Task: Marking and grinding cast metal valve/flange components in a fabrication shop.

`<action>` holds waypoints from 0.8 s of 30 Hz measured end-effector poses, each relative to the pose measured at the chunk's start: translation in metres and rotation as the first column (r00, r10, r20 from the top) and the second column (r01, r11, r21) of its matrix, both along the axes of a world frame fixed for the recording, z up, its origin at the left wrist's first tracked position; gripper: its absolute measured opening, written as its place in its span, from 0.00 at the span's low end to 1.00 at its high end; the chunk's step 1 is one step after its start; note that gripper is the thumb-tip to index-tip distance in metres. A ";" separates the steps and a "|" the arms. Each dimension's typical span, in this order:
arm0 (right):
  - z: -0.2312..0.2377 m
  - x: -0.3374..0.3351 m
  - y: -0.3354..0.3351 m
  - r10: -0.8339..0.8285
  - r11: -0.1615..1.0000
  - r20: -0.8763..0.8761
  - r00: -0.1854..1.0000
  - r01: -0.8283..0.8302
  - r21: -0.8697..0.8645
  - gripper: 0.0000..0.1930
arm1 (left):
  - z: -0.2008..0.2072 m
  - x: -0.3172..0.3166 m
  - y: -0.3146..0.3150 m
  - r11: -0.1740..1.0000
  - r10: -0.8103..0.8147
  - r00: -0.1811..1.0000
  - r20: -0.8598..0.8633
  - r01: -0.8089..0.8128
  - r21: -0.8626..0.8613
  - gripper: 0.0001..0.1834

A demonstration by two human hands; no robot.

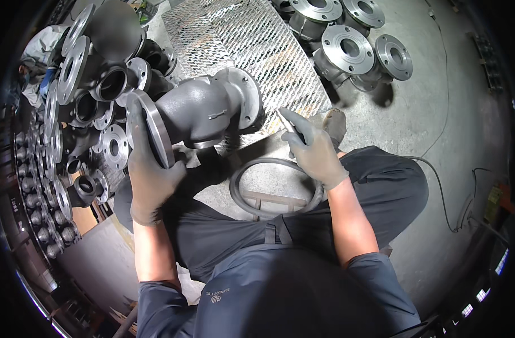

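My left hand [149, 174], in a grey glove, grips the rim of the near flange of a dark grey cast valve body [195, 108]. The fingers lie along the flange's outer face and the thumb is on the near side. The valve body lies on its side at the near edge of a patterned metal plate [212, 34], its other flange pointing right. My right hand [319, 155], also gloved, is closed around a slim silver pen-shaped tool [287, 121], its tip pointing up and left. That tip is apart from the valve body. A black hose [235, 183] loops below my right hand.
Stacked flanged valve bodies [85, 107] crowd the left side. More flanged castings [347, 48] stand at the far right. Beyond the left stack, a person's blue glove [47, 81] shows. A cable [438, 186] trails over the concrete floor [466, 141] at right.
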State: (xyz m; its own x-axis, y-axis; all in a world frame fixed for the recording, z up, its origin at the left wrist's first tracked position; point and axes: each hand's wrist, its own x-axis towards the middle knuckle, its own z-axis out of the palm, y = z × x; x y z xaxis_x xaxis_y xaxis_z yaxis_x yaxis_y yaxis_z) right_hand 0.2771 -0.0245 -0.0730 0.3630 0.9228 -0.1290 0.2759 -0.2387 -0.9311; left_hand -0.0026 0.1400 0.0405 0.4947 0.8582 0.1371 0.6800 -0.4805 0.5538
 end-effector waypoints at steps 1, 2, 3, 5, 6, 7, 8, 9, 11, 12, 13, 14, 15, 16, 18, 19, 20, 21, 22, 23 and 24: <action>-0.002 0.000 -0.001 0.000 1.000 0.002 1.000 0.000 -0.003 0.29 | 0.002 0.004 0.001 1.000 0.021 1.000 0.015 -0.021 0.012 0.67; -0.003 0.000 -0.001 -0.009 0.999 0.060 0.998 0.006 0.053 0.29 | 0.003 0.001 0.006 1.000 0.026 0.999 0.032 -0.026 0.004 0.66; -0.003 -0.001 -0.001 -0.014 0.994 0.109 0.994 0.002 0.110 0.29 | 0.005 -0.009 0.014 0.989 0.003 0.999 -0.034 0.002 0.146 0.63; -0.002 0.000 -0.004 -0.029 0.998 0.034 0.999 0.027 0.055 0.29 | 0.020 -0.006 0.014 0.968 0.188 0.973 0.131 -0.160 -0.194 0.58; -0.002 0.001 -0.003 -0.051 0.999 -0.042 0.998 0.052 0.015 0.29 | 0.024 0.004 0.008 0.875 0.378 0.862 0.338 -0.215 -0.433 0.53; -0.004 0.002 -0.004 -0.046 0.999 -0.043 0.998 0.047 0.008 0.29 | 0.022 0.007 0.007 0.851 0.433 0.796 0.424 -0.206 -0.483 0.49; -0.006 0.004 -0.005 -0.051 0.998 -0.033 0.998 0.050 -0.024 0.28 | 0.020 0.006 0.008 0.849 0.449 0.800 0.399 -0.241 -0.470 0.47; -0.007 0.006 -0.006 -0.056 0.997 -0.025 0.998 0.055 -0.053 0.28 | 0.020 0.004 0.010 0.847 0.463 0.804 0.375 -0.276 -0.454 0.46; -0.008 0.007 -0.004 -0.052 0.998 -0.038 0.998 0.051 -0.044 0.28 | 0.021 0.002 0.008 0.847 0.462 0.814 0.351 -0.288 -0.446 0.45; -0.006 0.008 -0.003 -0.065 0.996 -0.073 0.995 0.061 -0.058 0.27 | 0.020 0.001 0.006 0.850 0.456 0.826 0.332 -0.293 -0.438 0.44; -0.006 0.009 -0.003 -0.078 0.995 -0.106 0.991 0.071 -0.071 0.26 | 0.019 0.002 0.006 0.847 0.459 0.824 0.331 -0.294 -0.443 0.44; -0.007 0.009 -0.002 -0.077 0.995 -0.104 0.992 0.069 -0.076 0.26 | 0.019 0.003 0.005 0.855 0.450 0.828 0.335 -0.291 -0.429 0.44; -0.008 0.010 -0.001 -0.075 0.995 -0.091 0.993 0.069 -0.065 0.26 | 0.019 0.005 0.004 0.863 0.441 0.831 0.338 -0.290 -0.413 0.44; -0.008 0.011 -0.001 -0.074 0.996 -0.078 0.994 0.070 -0.054 0.27 | 0.021 0.007 0.004 0.863 0.437 0.829 0.348 -0.279 -0.420 0.43; -0.010 0.010 -0.005 -0.083 0.994 -0.038 0.996 0.080 -0.071 0.27 | 0.020 0.008 0.005 0.873 0.406 0.831 0.381 -0.230 -0.429 0.42; -0.010 0.010 -0.006 -0.094 0.992 0.000 0.996 0.094 -0.084 0.27 | 0.019 0.007 0.006 0.884 0.370 0.832 0.414 -0.178 -0.432 0.42; -0.009 0.011 -0.007 -0.090 0.992 0.002 0.996 0.090 -0.085 0.27 | 0.018 0.007 0.007 0.883 0.374 0.829 0.416 -0.180 -0.434 0.42; -0.008 0.011 -0.008 -0.106 0.990 -0.030 0.994 0.103 -0.098 0.27 | 0.018 0.005 0.007 0.887 0.365 0.833 0.416 -0.175 -0.428 0.43; -0.008 0.012 -0.008 -0.122 0.987 -0.062 0.991 0.115 -0.111 0.27 | 0.017 0.004 0.008 0.891 0.356 0.837 0.416 -0.169 -0.422 0.43; -0.008 0.012 -0.009 -0.117 0.988 -0.061 0.991 0.110 -0.111 0.27 | 0.017 0.004 0.009 0.895 0.347 0.840 0.416 -0.163 -0.416 0.43; -0.009 0.013 -0.010 -0.114 0.987 -0.096 0.989 0.101 -0.126 0.30 | 0.020 0.010 0.011 0.879 0.381 0.850 0.365 -0.211 -0.427 0.44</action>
